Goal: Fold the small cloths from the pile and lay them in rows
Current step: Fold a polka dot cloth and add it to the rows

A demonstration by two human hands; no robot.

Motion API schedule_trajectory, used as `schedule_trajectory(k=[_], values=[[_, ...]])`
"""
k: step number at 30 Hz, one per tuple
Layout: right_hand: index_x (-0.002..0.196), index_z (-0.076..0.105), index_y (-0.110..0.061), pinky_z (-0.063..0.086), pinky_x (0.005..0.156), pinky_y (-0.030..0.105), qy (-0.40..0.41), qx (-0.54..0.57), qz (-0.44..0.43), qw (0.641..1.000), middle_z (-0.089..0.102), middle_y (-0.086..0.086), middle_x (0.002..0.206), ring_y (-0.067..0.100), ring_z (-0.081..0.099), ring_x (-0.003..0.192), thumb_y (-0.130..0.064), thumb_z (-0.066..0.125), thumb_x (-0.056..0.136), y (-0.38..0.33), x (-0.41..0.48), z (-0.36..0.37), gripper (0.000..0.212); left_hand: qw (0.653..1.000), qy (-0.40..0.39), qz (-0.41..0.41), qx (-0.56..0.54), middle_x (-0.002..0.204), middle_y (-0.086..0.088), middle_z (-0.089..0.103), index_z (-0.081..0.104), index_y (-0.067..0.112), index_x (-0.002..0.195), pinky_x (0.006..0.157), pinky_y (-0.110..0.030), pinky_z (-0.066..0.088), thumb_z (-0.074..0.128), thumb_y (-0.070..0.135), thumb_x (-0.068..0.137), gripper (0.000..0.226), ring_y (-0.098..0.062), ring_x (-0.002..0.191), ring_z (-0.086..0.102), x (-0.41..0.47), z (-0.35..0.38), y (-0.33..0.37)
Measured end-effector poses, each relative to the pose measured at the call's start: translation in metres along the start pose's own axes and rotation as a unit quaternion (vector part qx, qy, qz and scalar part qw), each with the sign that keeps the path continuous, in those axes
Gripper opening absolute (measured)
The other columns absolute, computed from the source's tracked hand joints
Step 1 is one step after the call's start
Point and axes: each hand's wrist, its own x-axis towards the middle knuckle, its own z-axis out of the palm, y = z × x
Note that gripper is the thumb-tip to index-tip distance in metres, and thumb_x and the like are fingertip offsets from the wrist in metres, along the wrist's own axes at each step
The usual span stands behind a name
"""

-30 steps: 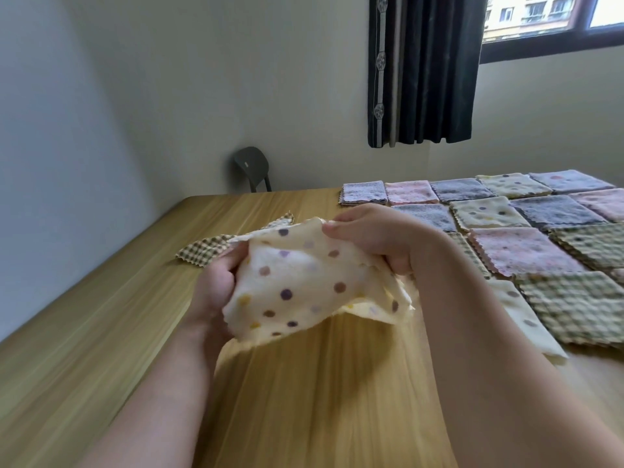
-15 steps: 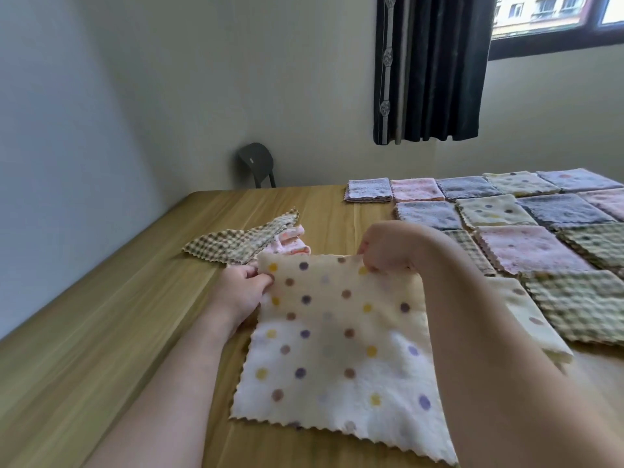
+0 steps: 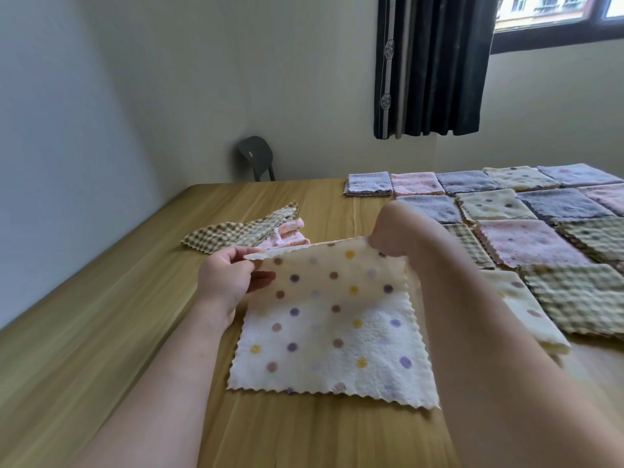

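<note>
1. Both far corners of the dotted cloth are pinched: your left grip has the far-left corner between thumb and fingers, and your right grip is curled onto the far-right one.
2. That cloth sits straight in front of you, its near half flat on the bench and its far half lifted clear.
3. Expect it to handle light, thin and limp. It sags between the corners, so hold at the corners, keep the raised edge taut, and match it to the near zigzag edge.
4. Just beyond your left grip lies what remains of the pile: a checked cloth with a pink cloth touching it.
5. To your right, the folded cloths lie in rows, the nearest just beside your right forearm; a careless sweep could likely disturb it
</note>
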Motion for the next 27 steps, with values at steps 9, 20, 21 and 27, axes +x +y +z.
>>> schedule_trajectory(k=[9, 20, 21, 27], values=[[0.105, 0.057, -0.006, 0.054, 0.047, 0.025, 0.004, 0.174, -0.022, 0.984, 0.073, 0.012, 0.063, 0.022, 0.073, 0.053, -0.026, 0.045, 0.106, -0.004, -0.036, -0.008, 0.023, 0.983, -0.06, -0.039, -0.168, 0.097, -0.024, 0.073, 0.061, 0.005, 0.102, 0.089, -0.041, 0.059, 0.046, -0.004, 0.099, 0.017, -0.034, 0.094, 0.073, -0.002, 0.001, 0.007], [0.099, 0.061, -0.022, 0.053, 0.053, 0.04, 0.165, 0.057, -0.278, 0.945, 0.07, -0.003, 0.075, 0.018, 0.063, 0.059, -0.038, 0.055, 0.101, 0.04, -0.118, 0.052, 0.016, 0.992, -0.006, -0.117, -0.057, 0.087, -0.014, 0.062, 0.055, 0.004, 0.09, 0.066, -0.036, 0.059, 0.038, 0.006, 0.097, 0.019, -0.029, 0.077, 0.07, -0.003, -0.003, 0.015], [0.099, 0.06, -0.023, 0.053, 0.055, 0.041, 0.164, 0.065, -0.282, 0.943, 0.07, -0.004, 0.077, 0.02, 0.064, 0.063, -0.038, 0.055, 0.101, 0.043, -0.124, 0.058, 0.016, 0.994, -0.003, -0.109, -0.025, 0.084, -0.014, 0.063, 0.057, 0.006, 0.087, 0.063, -0.034, 0.056, 0.039, 0.004, 0.095, 0.02, -0.027, 0.072, 0.068, -0.003, -0.004, 0.017], [0.097, 0.058, -0.022, 0.051, 0.066, 0.039, 0.125, 0.062, -0.287, 0.948, 0.063, -0.009, 0.086, 0.018, 0.059, 0.072, -0.034, 0.05, 0.104, 0.045, -0.138, 0.08, 0.015, 0.982, -0.043, -0.111, 0.144, 0.062, -0.007, 0.048, 0.056, 0.011, 0.075, 0.055, -0.029, 0.037, 0.044, 0.0, 0.095, 0.026, -0.022, 0.053, 0.042, -0.008, -0.017, 0.023]])
